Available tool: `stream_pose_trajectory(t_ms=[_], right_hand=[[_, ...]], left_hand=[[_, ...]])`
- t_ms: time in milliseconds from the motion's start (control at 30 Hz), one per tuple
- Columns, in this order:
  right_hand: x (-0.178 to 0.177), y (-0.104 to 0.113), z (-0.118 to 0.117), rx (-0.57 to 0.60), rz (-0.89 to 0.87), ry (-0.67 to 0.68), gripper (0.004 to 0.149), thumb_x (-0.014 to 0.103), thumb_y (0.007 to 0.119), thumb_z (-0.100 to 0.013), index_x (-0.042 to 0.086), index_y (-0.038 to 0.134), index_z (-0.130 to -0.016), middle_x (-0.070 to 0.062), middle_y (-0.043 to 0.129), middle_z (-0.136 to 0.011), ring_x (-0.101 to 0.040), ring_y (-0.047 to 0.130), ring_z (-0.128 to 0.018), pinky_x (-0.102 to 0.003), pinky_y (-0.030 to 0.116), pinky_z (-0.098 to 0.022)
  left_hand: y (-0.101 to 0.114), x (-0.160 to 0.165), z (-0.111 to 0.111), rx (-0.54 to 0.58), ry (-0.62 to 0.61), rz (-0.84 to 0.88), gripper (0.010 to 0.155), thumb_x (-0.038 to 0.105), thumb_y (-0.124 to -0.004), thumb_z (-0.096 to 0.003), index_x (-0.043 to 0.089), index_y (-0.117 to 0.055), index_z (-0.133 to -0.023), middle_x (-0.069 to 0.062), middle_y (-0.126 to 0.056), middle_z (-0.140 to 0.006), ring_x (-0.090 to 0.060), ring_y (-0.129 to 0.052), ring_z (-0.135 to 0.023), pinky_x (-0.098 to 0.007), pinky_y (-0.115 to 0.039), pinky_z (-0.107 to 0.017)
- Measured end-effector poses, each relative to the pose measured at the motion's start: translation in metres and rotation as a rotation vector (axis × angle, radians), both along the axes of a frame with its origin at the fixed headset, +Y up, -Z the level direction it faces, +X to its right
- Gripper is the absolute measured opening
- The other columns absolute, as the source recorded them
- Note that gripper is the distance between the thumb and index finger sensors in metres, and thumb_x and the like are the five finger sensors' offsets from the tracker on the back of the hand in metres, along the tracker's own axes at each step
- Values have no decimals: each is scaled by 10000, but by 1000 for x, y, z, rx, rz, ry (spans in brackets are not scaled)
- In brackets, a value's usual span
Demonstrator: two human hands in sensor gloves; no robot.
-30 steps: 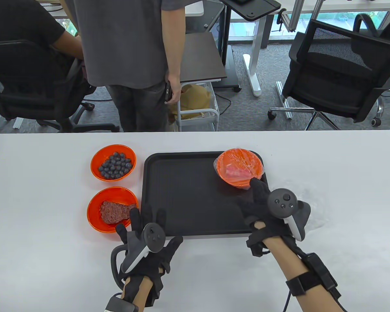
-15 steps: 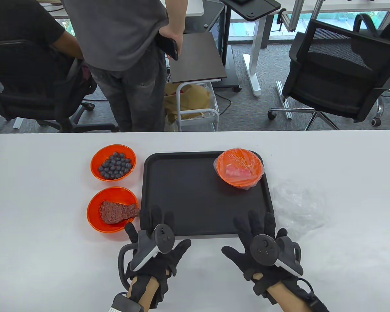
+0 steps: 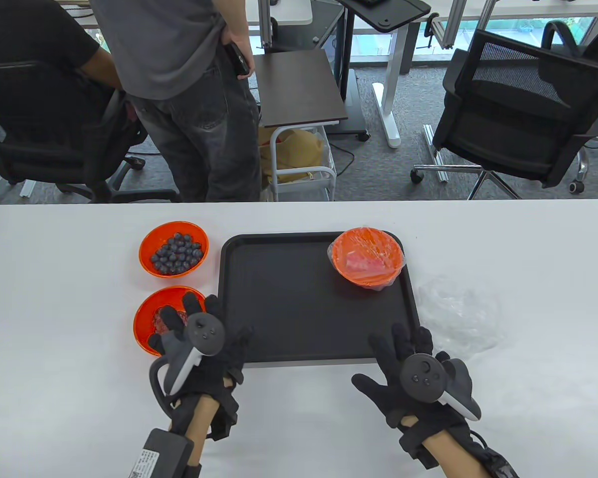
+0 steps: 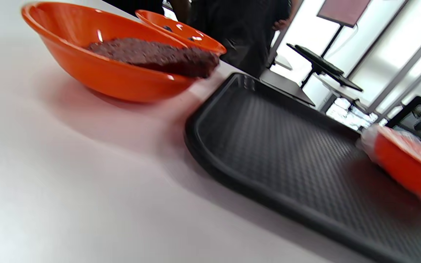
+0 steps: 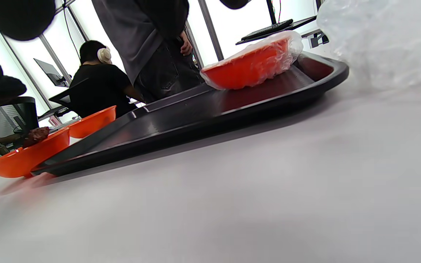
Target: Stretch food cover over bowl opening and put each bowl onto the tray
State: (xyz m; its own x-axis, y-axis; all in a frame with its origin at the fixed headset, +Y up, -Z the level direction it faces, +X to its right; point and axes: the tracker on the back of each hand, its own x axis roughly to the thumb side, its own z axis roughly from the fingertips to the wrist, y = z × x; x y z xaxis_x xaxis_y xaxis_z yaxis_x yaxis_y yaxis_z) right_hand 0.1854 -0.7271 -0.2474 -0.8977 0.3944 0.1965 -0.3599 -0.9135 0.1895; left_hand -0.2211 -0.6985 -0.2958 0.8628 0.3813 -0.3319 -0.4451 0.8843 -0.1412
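Observation:
A black tray lies mid-table. At its back right corner stands an orange bowl with a clear cover stretched over it. Left of the tray are two uncovered orange bowls: one with blueberries and one with a slab of meat. My left hand spreads straight fingers over the meat bowl's right half and hides most of the meat; whether it touches is unclear. My right hand lies open and empty at the tray's front right corner. Loose clear covers lie just beyond it.
A person stands behind the table's far edge and another sits at the back left. An office chair and a small cart stand beyond the table. White tabletop stretches right of the covers.
My right hand drew back from the covered bowl to the tray's front right corner. My left hand moved left and forward over the meat bowl. The standing person shifted left.

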Motion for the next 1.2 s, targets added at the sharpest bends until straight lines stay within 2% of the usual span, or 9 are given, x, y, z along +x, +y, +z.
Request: stream_pose_trajectory(t_ms=[133,267,400,533,667,767,900,967,1200], right_hand=[[-1,1,-1,2,0,-2,930,805,619,-500,256,392,-1216,-192,155,-1211,-643,74,-991,-844,217,-515],[0,1,-1,6,-8,-8,922,798,621,-504,253,402,-1215,-199,164,-1211,-641,76,-992,-840,217,-517],[0,2,-1,0,-9,-13,917,791,624,-508,250,406,-1215,-202,169,-1211,-639,76,-991,-838,219,-517],[1,1,-1,-5,-7,-32,906,775,639,-514,244,414,-1213,-211,180,-1208,-642,90,-990,-836,231,-519],[2,0,0,-22,-23,-29,908,779,633,-515,242,413,-1214,-214,182,-1208,-644,95,-989,-836,237,-519],[1,0,0,-24,-16,-25,905,780,626,-517,243,416,-1214,-216,186,-1208,-644,96,-989,-836,238,-519],[1,0,0,-20,-14,-26,903,779,624,-518,239,421,-1213,-217,191,-1208,-646,97,-988,-835,240,-519],[1,0,0,-17,-15,-27,902,779,623,-518,238,424,-1213,-219,192,-1208,-647,98,-987,-834,240,-520],[1,0,0,-18,-11,-28,898,778,614,-520,238,429,-1213,-222,200,-1208,-648,103,-987,-832,244,-522]], left_hand=[[11,-47,-10,61,193,-18,908,784,-590,-437,340,-266,-1159,-76,-110,-1250,-508,-181,-1143,-733,-323,-751],[7,-84,-18,89,345,-40,875,695,-712,-467,273,-371,-1153,-164,-327,-1245,-517,-474,-1120,-645,-644,-735],[-11,-107,-22,37,453,-71,878,634,-806,-471,231,-403,-1140,-178,-456,-1216,-495,-674,-1050,-541,-833,-655],[-23,-114,-25,61,523,-57,856,564,-895,-456,187,-509,-1120,-184,-653,-1139,-472,-886,-903,-462,-970,-501],[-31,-116,-28,33,569,-16,736,542,-917,-459,201,-699,-1074,-150,-884,-993,-413,-1058,-687,-405,-1029,-336],[-38,-116,-31,-25,593,0,717,518,-915,-469,195,-702,-1073,-152,-920,-950,-387,-1089,-611,-373,-1035,-265],[-46,-119,-32,-2,622,70,641,433,-907,-485,159,-739,-1040,-136,-989,-836,-340,-1121,-445,-326,-1034,-165],[-53,-121,-32,-36,637,142,596,396,-892,-494,148,-757,-1020,-131,-1002,-806,-323,-1119,-408,-317,-1031,-149],[-59,-130,-30,29,651,248,515,314,-852,-491,121,-804,-966,-144,-1011,-736,-342,-1117,-336,-310,-1041,-95]])
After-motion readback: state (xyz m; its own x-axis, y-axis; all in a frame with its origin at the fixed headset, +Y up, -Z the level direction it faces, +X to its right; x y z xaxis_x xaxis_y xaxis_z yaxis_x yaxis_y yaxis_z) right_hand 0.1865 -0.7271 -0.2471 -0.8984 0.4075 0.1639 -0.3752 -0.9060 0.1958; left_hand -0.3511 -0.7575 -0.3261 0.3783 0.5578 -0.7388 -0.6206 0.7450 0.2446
